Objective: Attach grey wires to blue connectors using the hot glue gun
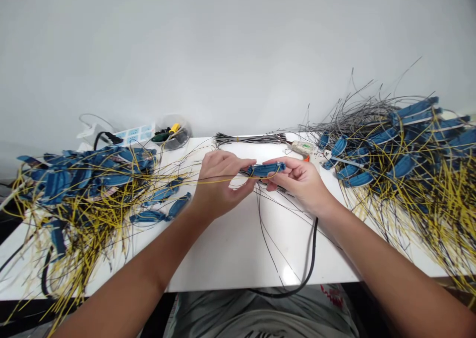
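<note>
Over a white table (230, 249), the left hand (218, 179) and right hand (303, 182) held a small blue piece (265, 170) at their fingertips, while a wire-tangled heap (89, 179) lay left, another heap (405, 164) right, and a grey wire bundle (253, 139) beyond.

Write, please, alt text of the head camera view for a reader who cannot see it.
A person's right hand holds a small blue piece above a white table, with the left hand at its other end. Similar blue pieces with yellow and black wires are heaped on both sides; a bundle of dark wires lies behind the hands.
</note>
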The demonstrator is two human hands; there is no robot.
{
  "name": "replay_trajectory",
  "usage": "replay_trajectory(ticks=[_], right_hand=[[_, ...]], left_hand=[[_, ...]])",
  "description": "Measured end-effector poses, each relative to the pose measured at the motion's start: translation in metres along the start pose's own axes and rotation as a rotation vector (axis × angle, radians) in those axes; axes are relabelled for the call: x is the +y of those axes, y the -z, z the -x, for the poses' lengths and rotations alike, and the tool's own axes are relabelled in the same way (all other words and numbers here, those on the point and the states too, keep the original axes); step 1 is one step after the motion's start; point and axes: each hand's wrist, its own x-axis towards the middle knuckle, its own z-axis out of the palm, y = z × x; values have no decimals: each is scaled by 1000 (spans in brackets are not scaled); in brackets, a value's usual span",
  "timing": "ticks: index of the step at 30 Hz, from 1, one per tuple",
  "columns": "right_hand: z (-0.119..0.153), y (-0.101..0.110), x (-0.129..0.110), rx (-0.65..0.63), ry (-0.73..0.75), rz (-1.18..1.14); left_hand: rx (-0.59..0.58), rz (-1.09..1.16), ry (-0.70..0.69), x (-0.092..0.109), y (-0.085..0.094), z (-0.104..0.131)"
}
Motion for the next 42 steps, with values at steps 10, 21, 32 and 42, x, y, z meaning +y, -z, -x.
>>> replay_trajectory(ticks=[10, 21, 32, 42], right_hand=[[3, 7, 10, 162, 286, 507], [-1, 7, 10, 162, 94, 173], [-3, 9, 11, 76, 76, 187], [5, 4, 3, -16, 152, 356]], left_hand=[[-47, 34, 37, -3, -2, 2], [-36, 48, 40, -1, -4, 2], [-351, 566, 326, 14, 1, 0], [-620, 1070, 743, 22, -11, 1]])
